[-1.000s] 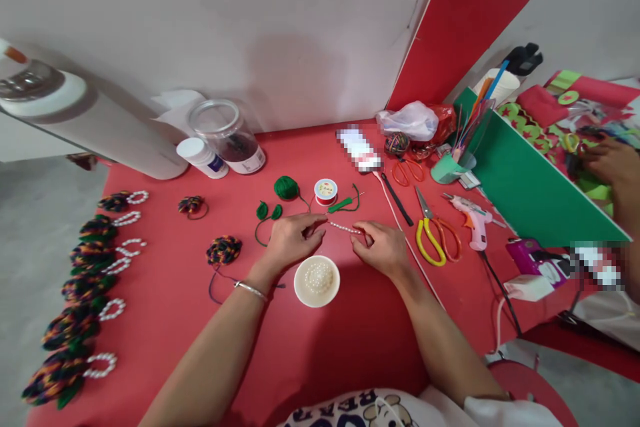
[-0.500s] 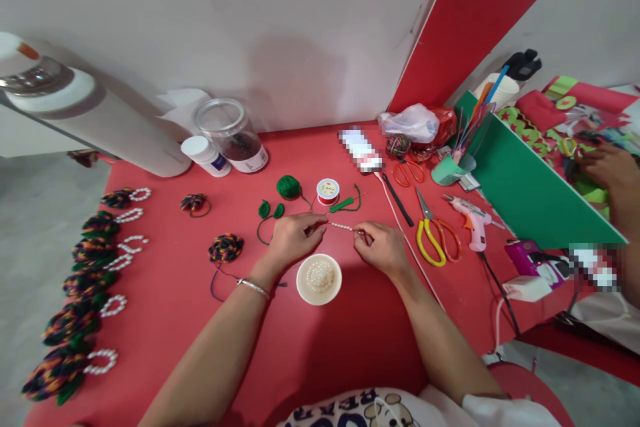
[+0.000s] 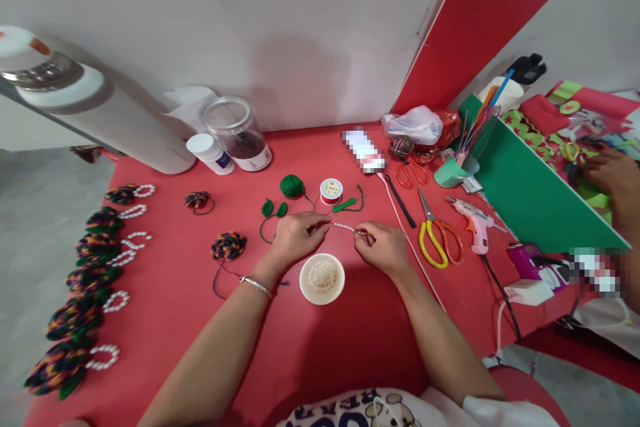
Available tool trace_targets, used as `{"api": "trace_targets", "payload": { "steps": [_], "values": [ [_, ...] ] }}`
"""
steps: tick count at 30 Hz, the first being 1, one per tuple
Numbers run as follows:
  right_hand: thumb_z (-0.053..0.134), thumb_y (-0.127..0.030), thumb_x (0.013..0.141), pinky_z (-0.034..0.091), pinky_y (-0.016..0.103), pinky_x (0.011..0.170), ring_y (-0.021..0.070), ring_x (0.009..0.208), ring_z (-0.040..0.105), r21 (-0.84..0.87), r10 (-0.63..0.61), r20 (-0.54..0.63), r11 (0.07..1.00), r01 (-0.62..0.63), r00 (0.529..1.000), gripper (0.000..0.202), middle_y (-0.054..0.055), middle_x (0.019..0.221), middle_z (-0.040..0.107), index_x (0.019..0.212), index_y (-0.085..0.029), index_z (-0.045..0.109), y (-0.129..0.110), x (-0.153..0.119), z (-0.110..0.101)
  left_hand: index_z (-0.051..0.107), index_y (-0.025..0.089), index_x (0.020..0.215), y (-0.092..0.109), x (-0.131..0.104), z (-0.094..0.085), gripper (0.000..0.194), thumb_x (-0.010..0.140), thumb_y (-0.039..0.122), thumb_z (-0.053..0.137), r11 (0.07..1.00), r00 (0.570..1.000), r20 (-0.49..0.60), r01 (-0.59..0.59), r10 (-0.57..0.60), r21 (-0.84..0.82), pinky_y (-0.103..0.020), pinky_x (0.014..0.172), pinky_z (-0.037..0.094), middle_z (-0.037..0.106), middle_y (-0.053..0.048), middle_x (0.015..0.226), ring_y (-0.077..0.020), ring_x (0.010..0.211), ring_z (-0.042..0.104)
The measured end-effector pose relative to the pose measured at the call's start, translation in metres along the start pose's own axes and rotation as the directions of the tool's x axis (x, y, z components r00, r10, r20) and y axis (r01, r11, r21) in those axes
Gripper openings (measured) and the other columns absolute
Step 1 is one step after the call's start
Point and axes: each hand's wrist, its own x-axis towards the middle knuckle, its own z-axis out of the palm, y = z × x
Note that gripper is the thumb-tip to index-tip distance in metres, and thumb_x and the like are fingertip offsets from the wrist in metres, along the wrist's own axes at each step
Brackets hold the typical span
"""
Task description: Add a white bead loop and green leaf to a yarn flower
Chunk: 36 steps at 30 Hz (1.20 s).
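A short string of white pearl beads (image 3: 344, 227) is stretched level between my two hands. My left hand (image 3: 301, 237) pinches the thread at its left end. With fingertips closed, my right hand (image 3: 383, 247) grips its right end. Just below sits a white bowl (image 3: 303, 288) holding loose pearl beads (image 3: 323, 276). Beyond my hands stand a spool of red thread (image 3: 331, 191) and a green yarn ball (image 3: 292, 185). A green-handled crochet hook (image 3: 345, 205) lies near the spool. Small green crocheted leaves (image 3: 275, 207) are by my left hand, and a multicolored crocheted flower (image 3: 229, 246) lies left of it.
Several yarn flowers with bead loops (image 3: 75, 317) line the left edge. A large white bottle (image 3: 125, 123), a clear jar (image 3: 245, 140) and a pill bottle (image 3: 213, 155) stand behind. Yellow-and-orange scissors (image 3: 433, 240) and a pink glue gun (image 3: 477, 227) lie right. A person's hand (image 3: 613, 173) works beyond the green divider (image 3: 555, 187).
The whole view has shifted slightly. My hands keep nearly the same pose, with the bead string still held between them.
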Motion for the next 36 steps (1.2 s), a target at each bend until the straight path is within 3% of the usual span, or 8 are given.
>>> {"api": "trace_targets", "payload": {
  "steps": [15,27,36],
  "values": [
    [0.065,-0.038,0.087,0.043,0.027,0.069,0.0190,0.080,0.071,-0.015,-0.054,-0.001,0.998,0.054,0.999,0.021,0.000,0.090,0.080,0.101,-0.029,0.077,-0.003,0.005,0.010,0.078,0.021,0.099,-0.001,0.000,0.000,0.020,0.085,0.023,0.064,1.000,1.000,0.008,0.008,-0.008,-0.022,-0.025,0.061,0.044,0.078,-0.004,0.086,-0.0140,0.066,0.064],
    [0.062,-0.028,0.088,0.040,0.026,0.067,0.0168,0.078,0.071,-0.018,-0.064,0.015,0.998,0.065,0.998,0.017,-0.003,0.083,0.079,0.089,-0.029,0.078,-0.006,0.007,0.012,0.079,0.023,0.099,-0.001,0.001,0.000,0.020,0.086,0.024,0.064,1.000,1.000,0.015,0.015,-0.015,-0.002,-0.025,0.063,0.045,0.079,-0.004,0.092,-0.0149,0.070,0.067],
    [0.062,-0.026,0.086,0.041,0.026,0.068,0.0174,0.078,0.070,-0.013,-0.054,0.019,0.998,0.055,0.998,0.017,-0.002,0.083,0.079,0.091,-0.028,0.078,-0.006,0.008,0.011,0.079,0.024,0.098,0.001,0.002,-0.001,0.019,0.086,0.024,0.064,1.000,1.000,0.011,0.027,-0.027,-0.003,-0.026,0.065,0.048,0.080,-0.004,0.095,-0.0168,0.076,0.071]
  ]
}}
